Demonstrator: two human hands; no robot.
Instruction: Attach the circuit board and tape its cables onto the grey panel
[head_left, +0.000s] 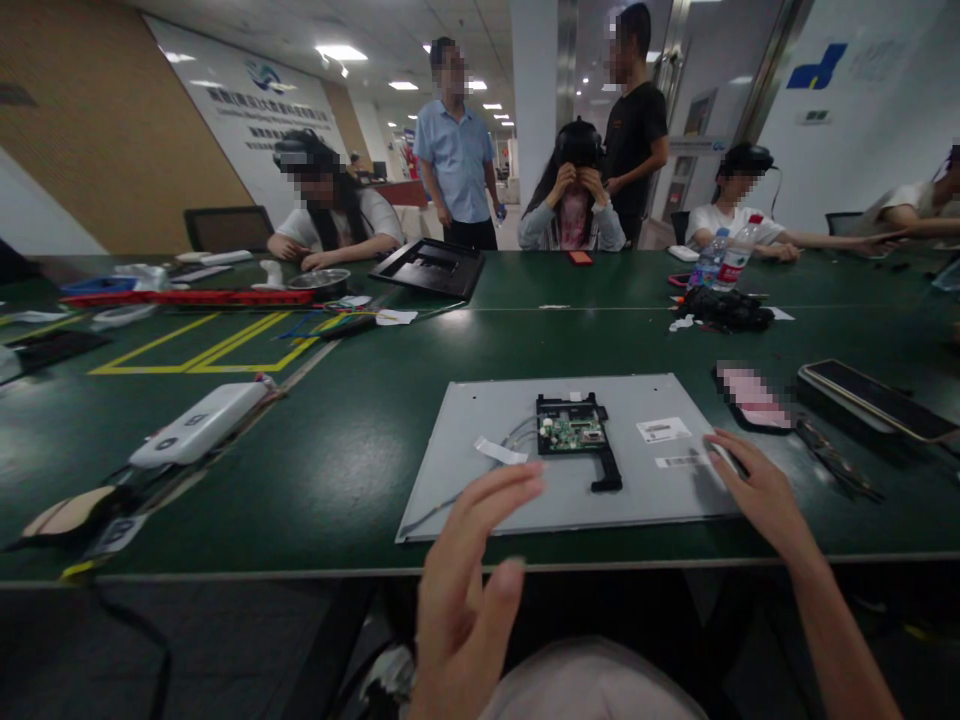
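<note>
A flat grey metal-backed panel [465,410], which looks like a display panel, lies on the table in front of me. On it sits a black plastic bracket [607,470] around a green circuit board [574,432], with grey cables and a white tape strip [501,451] to the left. My left hand [472,570] is raised over the near edge of the panel, thumb and fingers apart, holding nothing. Near the panel's right edge is my right hand [757,490], its fingers closed around a small dark thing, mostly hidden, that I cannot make out.
Phones [877,400] and a dark cord [836,460] lie to the right. A white power bank [202,425] is on the left. Across the green table [337,460] are a black frame [431,268], a metal bowl [321,281], bottles [739,255] and several people.
</note>
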